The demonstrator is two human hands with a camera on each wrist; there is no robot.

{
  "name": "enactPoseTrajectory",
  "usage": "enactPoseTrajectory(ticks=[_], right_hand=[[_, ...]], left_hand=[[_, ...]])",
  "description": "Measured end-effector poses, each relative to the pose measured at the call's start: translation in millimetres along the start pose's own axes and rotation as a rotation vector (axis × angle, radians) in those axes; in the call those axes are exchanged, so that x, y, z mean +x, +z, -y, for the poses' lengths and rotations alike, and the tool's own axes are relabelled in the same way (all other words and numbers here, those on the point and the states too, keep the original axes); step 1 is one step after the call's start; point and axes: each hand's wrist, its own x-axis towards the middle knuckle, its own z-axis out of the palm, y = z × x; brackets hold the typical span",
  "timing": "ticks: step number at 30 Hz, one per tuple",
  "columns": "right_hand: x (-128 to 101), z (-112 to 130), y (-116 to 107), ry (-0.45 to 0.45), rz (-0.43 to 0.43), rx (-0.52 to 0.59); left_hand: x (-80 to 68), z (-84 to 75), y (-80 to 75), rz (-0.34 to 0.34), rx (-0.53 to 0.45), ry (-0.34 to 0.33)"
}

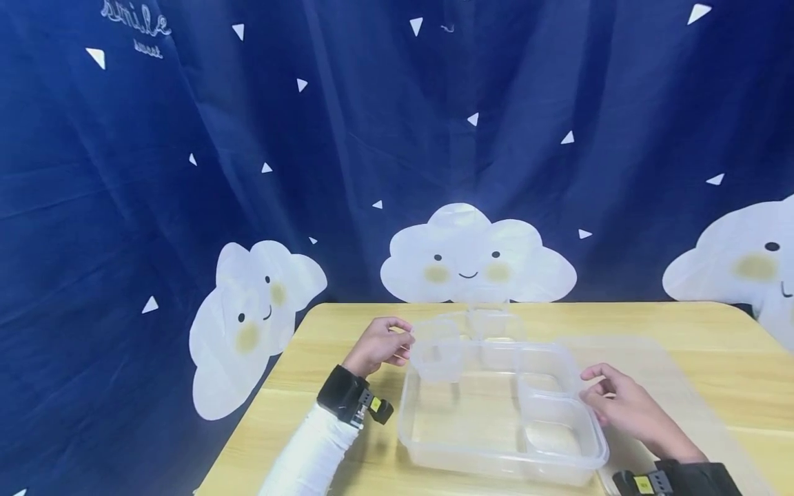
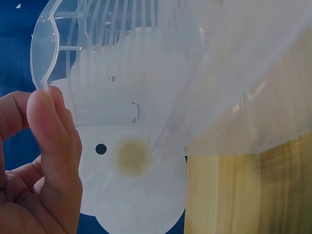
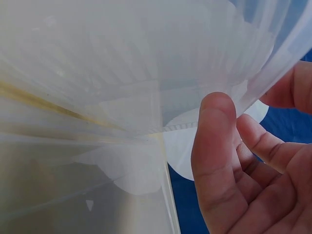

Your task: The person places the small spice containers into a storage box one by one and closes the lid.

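My left hand (image 1: pixel 381 344) pinches the rim of a small clear plastic container (image 1: pixel 437 351), which is tilted over the back left corner of a large clear plastic box (image 1: pixel 471 460). Slots line the small container's wall (image 2: pixel 117 29) in the left wrist view. At the big box's right side, my right hand (image 1: pixel 626 406) grips the wall near the rim, thumb (image 3: pixel 217 146) on the near side. Two small clear containers, one at the front (image 1: pixel 555 437) and one behind it (image 1: pixel 546 368), sit inside the box along its right side.
Another clear container (image 1: pixel 494 325) stands at the back of the box, its outline hard to make out. A flat translucent sheet or lid (image 1: pixel 657 372) lies on the wooden table (image 1: pixel 732 372) at right. Behind hangs a blue curtain (image 1: pixel 347 138) with clouds.
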Motion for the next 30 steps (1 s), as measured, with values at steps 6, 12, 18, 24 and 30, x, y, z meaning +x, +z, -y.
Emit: enactPoseTrajectory(ticks=[6, 12, 18, 24, 30], right_hand=[[-2.8, -1.2, -3.9, -0.006, -0.009, -0.02], [-5.8, -3.8, -5.1, -0.004, -0.004, -0.033], [-4.9, -5.2, -3.8, -0.011, -0.002, -0.022], [-1.9, -3.9, -2.2, -0.008, 0.003, -0.012], [-0.5, -2.1, 0.1, -0.005, 0.004, -0.008]], left_hand=[[1.5, -1.3, 4.7, 0.022, -0.003, 0.002], [0.9, 1.8, 7.5, 0.029, -0.004, -0.018], [-1.3, 4.4, 6.1, 0.025, 0.006, -0.034], [-1.0, 5.5, 3.7, 0.029, 0.014, -0.044], [-1.2, 6.6, 1.6, 0.026, 0.017, -0.055]])
